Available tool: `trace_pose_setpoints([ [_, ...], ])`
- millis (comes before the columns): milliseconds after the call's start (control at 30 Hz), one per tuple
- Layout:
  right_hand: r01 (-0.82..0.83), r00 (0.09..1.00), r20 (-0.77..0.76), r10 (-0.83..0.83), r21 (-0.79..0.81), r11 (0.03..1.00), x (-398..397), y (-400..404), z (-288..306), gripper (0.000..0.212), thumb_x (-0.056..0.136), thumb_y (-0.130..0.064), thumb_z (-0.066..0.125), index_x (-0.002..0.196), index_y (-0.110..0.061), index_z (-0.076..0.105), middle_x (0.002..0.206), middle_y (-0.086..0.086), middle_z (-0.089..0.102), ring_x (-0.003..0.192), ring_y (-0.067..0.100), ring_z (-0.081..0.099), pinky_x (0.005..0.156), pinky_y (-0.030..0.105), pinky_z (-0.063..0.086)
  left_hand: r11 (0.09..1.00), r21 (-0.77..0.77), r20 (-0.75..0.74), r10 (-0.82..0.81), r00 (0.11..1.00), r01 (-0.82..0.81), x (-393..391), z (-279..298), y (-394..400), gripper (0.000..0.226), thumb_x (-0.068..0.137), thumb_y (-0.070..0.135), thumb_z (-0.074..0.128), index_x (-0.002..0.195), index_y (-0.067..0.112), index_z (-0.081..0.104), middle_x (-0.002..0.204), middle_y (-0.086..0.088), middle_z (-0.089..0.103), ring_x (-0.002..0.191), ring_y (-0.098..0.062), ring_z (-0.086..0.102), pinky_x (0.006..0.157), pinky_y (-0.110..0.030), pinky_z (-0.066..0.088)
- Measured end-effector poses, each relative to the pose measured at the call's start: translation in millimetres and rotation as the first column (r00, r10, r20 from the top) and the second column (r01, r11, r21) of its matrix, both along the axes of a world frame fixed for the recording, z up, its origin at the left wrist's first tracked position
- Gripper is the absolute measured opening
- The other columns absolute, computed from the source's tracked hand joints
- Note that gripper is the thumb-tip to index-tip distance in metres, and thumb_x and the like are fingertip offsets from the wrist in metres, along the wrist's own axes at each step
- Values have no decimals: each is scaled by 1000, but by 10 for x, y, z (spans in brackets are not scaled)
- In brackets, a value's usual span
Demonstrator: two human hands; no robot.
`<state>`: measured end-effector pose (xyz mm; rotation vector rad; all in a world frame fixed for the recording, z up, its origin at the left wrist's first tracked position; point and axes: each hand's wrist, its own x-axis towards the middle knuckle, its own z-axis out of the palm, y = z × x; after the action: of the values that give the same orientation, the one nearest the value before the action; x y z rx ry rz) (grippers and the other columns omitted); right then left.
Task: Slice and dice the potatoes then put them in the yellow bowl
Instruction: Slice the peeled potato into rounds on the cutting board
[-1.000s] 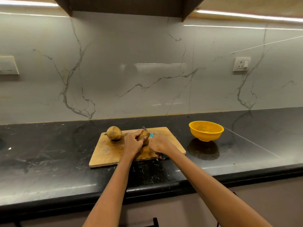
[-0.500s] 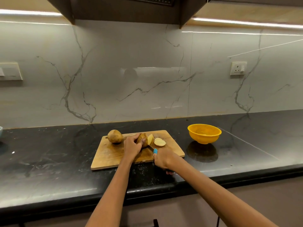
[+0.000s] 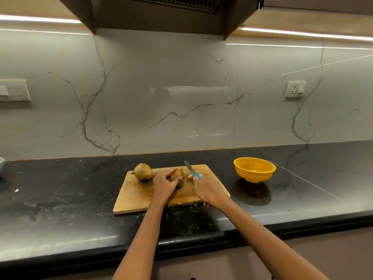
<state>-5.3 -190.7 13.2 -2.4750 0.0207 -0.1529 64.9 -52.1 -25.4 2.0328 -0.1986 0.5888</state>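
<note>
On board [image 3: 141, 196], left hand [image 3: 164, 183] grips potato [image 3: 178, 176]; right hand [image 3: 207, 189] grips knife [image 3: 191, 170].

We see a worn, matt wooden cutting board [image 3: 141, 197] on a glossy black stone countertop [image 3: 60, 209], a smooth yellow plastic bowl [image 3: 254, 170], a knife [image 3: 191, 170] with metal blade and blue plastic handle, rough-skinned potatoes [image 3: 143, 171], and a polished, veined marble-look backsplash [image 3: 161, 108].

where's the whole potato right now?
In the head view, the whole potato sits at the far left corner of the cutting board, just left of the left hand, which holds the potato being cut.
</note>
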Motion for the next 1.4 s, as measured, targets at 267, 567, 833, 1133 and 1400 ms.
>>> trace_pose_setpoints([
  [267,-55,996,-68,55,8,998,-44,149,112,45,104,-35,27,110,2,52,64,4,56,45,8,50,38,14,40,1000,22,29,-12,1000,11,-15,-13,-4,40,88,15,62,125,2,56,123,-14,61,114,-23,56,94,-27,45],
  [567,-21,995,-95,19,-21,1000,-80,191,96,43,104,-35,29,114,1,50,68,6,56,49,10,52,44,18,43,1000,-12,53,26,998,-25,7,-27,1,37,85,15,67,119,2,61,118,-13,65,110,-22,60,95,-30,47],
  [833,-24,997,-73,23,-13,1000,154,331,159,37,103,-28,34,110,1,56,70,5,52,60,14,50,53,22,39,1000,-10,75,-22,997,23,-16,-30,4,33,83,10,68,116,5,64,114,-11,67,109,-20,60,96,-31,48],
  [1133,-74,986,-154,56,-114,991,120,217,-6,40,104,-28,28,108,3,53,64,5,55,49,10,51,46,17,39,1000,4,82,-2,997,1,5,-53,11,34,84,11,68,116,3,64,115,-12,66,109,-20,60,94,-26,46],
  [1400,-91,959,-276,66,-81,993,186,274,150,39,103,-23,29,113,9,47,65,10,53,48,15,49,45,22,41,1000,7,70,-1,998,0,-10,-30,14,33,84,9,67,116,3,63,116,-13,65,111,-20,59,93,-23,44],
])
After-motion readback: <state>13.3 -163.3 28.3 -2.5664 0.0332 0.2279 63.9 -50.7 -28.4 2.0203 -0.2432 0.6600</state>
